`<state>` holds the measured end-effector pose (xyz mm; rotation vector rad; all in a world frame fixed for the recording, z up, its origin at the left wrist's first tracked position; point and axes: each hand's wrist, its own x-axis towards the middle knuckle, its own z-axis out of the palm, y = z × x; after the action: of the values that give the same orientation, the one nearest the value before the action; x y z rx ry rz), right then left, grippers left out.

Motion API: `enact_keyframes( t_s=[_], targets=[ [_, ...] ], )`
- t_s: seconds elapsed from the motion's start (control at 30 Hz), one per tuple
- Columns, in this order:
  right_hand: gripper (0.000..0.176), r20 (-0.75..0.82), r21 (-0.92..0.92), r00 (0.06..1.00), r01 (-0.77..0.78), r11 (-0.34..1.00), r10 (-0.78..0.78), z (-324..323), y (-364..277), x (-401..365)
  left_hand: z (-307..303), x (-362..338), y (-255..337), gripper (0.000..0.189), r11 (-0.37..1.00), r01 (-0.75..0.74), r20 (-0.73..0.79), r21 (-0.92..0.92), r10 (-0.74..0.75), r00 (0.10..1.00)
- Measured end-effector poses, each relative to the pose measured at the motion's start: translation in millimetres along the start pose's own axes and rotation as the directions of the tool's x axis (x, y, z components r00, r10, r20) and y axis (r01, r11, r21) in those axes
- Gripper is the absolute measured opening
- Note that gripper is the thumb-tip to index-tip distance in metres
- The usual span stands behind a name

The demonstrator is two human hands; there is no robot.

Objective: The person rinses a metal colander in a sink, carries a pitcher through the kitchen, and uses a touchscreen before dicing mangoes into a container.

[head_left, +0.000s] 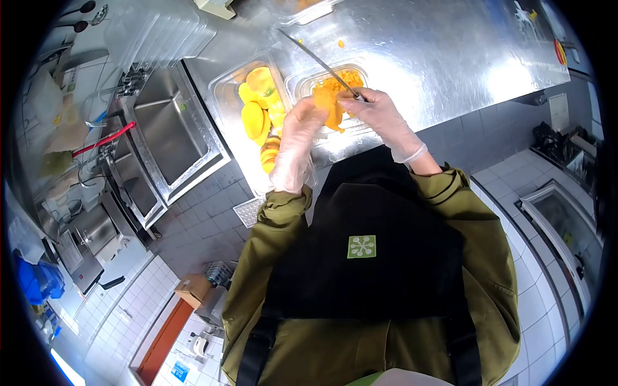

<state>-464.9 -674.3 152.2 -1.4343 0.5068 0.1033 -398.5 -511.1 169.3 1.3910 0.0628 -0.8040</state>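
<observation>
My left hand [300, 132], in a clear glove, is closed on a piece of mango [327, 104] with bright orange flesh. The gloved right hand [381, 117] grips a knife [318, 61], its long blade pointing up and to the left, away from me. Both hands meet at the near side of a clear plastic container [297, 82] that has small orange mango pieces [346, 78] in it. To the left stands another clear container [222, 87] with large yellow mango halves [255, 122]. Cut mango [270, 154] lies beside my left wrist.
The steel worktop [425, 58] carries a few orange scraps [341, 44]. Stacked clear containers [151, 32] stand at the back left. Left of the worktop is a steel sink [164, 132] with a red-handled tap lever [116, 136]. Another clear container [309, 11] sits at the far edge.
</observation>
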Motion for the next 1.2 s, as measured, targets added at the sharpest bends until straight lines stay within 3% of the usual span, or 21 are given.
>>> enact_keyframes(
  t_s=[0.17, 0.23, 0.37, 0.43, 0.53, 0.67, 0.77, 0.8, 0.87, 0.9, 0.97, 1.07, 1.2],
  targets=[
    [0.028, 0.044, 0.096, 0.960, -0.278, 0.956, 0.275, -1, 1, -3, 5, -3, -8, 0.022, 0.942, 0.048, -0.045, -0.333, -0.066, 0.997],
    [0.024, 0.060, 0.203, 0.961, -0.277, 0.939, 0.270, 1, -5, -7, 8, -5, -8, 0.021, 0.908, 0.074, 0.004, -0.413, -0.079, 0.997],
    [0.017, 0.145, 0.338, 0.952, -0.303, 0.891, 0.269, -3, -3, -9, 11, 3, -22, 0.021, 0.882, 0.031, -0.054, -0.471, -0.064, 0.997],
    [0.023, 0.177, 0.427, 0.948, -0.315, 0.848, 0.263, -2, -1, -7, 15, 4, -24, 0.023, 0.865, 0.014, -0.092, -0.502, -0.070, 0.993],
    [0.023, 0.175, 0.529, 0.953, -0.304, 0.792, 0.248, 0, -7, -9, 22, -10, -16, 0.037, 0.828, 0.072, 0.024, -0.556, -0.071, 0.997],
    [0.019, 0.241, 0.627, 0.958, -0.276, 0.728, 0.156, -5, -2, -7, 20, -14, -16, 0.026, 0.836, 0.140, 0.114, -0.531, -0.092, 0.989],
    [0.022, 0.230, 0.573, 0.953, -0.296, 0.764, 0.197, -8, 2, -8, 23, -14, -17, 0.023, 0.847, 0.097, 0.024, -0.523, -0.099, 0.995],
    [0.025, 0.132, 0.361, 0.974, -0.221, 0.906, 0.185, -8, -13, -12, 23, -12, -19, 0.021, 0.859, 0.080, -0.046, -0.506, -0.120, 0.992],
    [0.027, 0.003, -0.031, 0.996, -0.088, 0.996, 0.088, -13, -35, -25, 22, -8, -26, 0.019, 0.886, 0.034, -0.150, -0.462, -0.116, 0.982],
    [0.027, -0.033, -0.180, 0.999, -0.034, 0.983, 0.028, -16, -37, -30, 20, -6, -29, 0.017, 0.902, 0.003, -0.185, -0.431, -0.091, 0.979],
    [0.022, -0.006, -0.245, 0.997, 0.077, 0.967, -0.081, -23, -18, -39, 20, -7, -31, 0.015, 0.920, -0.050, -0.234, -0.390, -0.046, 0.971],
    [0.022, 0.031, -0.517, 0.999, 0.007, 0.856, 0.010, -24, -31, -51, 28, -6, -26, 0.013, 0.925, -0.103, -0.265, -0.365, 0.003, 0.964],
    [0.025, -0.012, -0.602, 0.996, 0.064, 0.796, -0.089, -22, -21, -52, 37, -7, -20, 0.007, 0.927, -0.110, -0.306, -0.359, -0.005, 0.952]
  ],
)
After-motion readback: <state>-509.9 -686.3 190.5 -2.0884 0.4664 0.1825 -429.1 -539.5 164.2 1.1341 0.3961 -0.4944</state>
